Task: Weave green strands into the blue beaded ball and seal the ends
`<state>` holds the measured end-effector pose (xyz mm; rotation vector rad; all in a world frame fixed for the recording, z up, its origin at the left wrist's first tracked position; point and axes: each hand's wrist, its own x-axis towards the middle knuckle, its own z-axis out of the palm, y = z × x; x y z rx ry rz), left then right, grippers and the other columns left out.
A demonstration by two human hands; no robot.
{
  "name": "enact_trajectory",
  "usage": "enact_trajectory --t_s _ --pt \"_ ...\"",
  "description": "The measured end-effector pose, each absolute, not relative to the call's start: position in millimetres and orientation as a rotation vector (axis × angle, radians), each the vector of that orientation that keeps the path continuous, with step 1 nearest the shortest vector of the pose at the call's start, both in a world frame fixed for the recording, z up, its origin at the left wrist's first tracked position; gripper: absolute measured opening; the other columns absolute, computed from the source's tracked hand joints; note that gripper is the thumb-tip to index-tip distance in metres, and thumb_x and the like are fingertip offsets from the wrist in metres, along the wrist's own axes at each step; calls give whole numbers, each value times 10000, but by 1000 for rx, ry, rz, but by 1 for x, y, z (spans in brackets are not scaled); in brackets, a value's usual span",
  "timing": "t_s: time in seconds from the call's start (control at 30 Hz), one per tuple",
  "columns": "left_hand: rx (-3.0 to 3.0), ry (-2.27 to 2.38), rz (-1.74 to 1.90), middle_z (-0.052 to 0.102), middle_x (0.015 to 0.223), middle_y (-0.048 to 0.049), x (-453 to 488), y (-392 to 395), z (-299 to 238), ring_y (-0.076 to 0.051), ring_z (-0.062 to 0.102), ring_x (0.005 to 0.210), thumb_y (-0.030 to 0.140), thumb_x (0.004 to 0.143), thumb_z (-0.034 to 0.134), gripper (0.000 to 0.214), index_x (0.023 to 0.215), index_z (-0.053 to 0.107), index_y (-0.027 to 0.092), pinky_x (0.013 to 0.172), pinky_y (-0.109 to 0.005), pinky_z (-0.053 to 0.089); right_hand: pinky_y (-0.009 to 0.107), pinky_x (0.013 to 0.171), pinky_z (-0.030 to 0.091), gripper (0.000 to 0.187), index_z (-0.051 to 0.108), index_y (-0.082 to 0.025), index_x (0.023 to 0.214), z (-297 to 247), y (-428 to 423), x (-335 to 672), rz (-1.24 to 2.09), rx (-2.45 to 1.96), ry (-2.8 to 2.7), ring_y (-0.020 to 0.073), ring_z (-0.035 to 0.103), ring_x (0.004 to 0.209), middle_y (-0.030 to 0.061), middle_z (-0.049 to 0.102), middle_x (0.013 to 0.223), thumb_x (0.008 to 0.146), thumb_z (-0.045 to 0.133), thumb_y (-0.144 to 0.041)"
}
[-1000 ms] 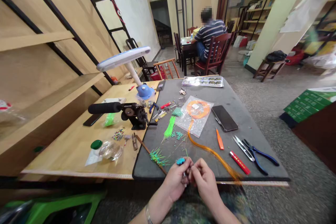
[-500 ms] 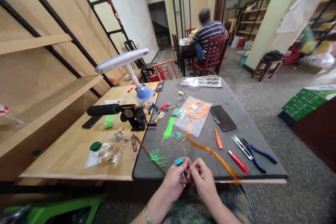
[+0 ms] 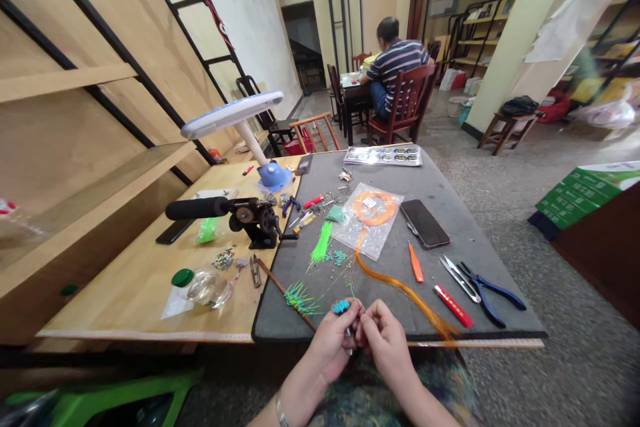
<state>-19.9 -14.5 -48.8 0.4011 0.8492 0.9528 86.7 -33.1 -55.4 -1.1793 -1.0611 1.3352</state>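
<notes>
My left hand [image 3: 330, 340] is closed around a small piece topped with a cluster of blue beads [image 3: 341, 307]; its lower part is hidden by my fingers. Against it, my right hand [image 3: 384, 335] is pinched, and whatever lies between its fingertips is too small to make out. A thin green strand [image 3: 353, 291] sticks up just beyond the fingertips. Left of my hands, a brown stick [image 3: 273, 276] lies on the grey mat with green-and-blue tipped strands [image 3: 300, 299] along it. Orange thread [image 3: 400, 285] trails from a plastic bag [image 3: 376, 240] to the mat's front edge.
Right on the mat are a phone [image 3: 426, 224], an orange-handled tool [image 3: 415, 263], thread snips [image 3: 459, 280], a red case [image 3: 453, 305] and blue-handled pliers [image 3: 495, 292]. To the left stand a hand-cranked device [image 3: 253, 220], a lamp [image 3: 274, 176] and a green-lidded jar [image 3: 210, 289]. A person [image 3: 397, 70] sits behind.
</notes>
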Motion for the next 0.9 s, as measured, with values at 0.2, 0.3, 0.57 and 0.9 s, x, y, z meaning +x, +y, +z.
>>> enact_trajectory --t_s 0.2,0.3,0.57,0.9 --pt "399 862 956 475 493 59 -19 -15 -46 -47 425 404 367 651 783 314 671 568 139 399 -167 236 187 416 327 279 412 -218 657 -59 -34 86 1351 -1171 -1060 84 419 432 -56 512 509 838 518 -402" --pt "413 880 953 476 495 58 -19 -15 -45 -50 427 408 381 637 789 331 667 566 139 407 -170 253 188 423 335 272 417 -216 658 -59 -34 86 1347 -1169 -1063 87 431 441 -54 517 512 840 520 -391" --pt "426 892 940 478 501 55 -19 -15 -42 -53 430 414 406 628 789 357 661 555 138 410 -170 256 190 419 337 285 411 -217 649 -57 -34 87 1360 -1158 -1041 84 428 430 -58 511 505 830 529 -404" --pt "434 916 935 471 501 59 -19 -16 -40 -52 418 413 404 626 789 353 668 554 144 415 -172 257 195 427 339 279 411 -221 655 -57 -35 87 1367 -1155 -1030 90 434 441 -54 519 512 830 531 -402"
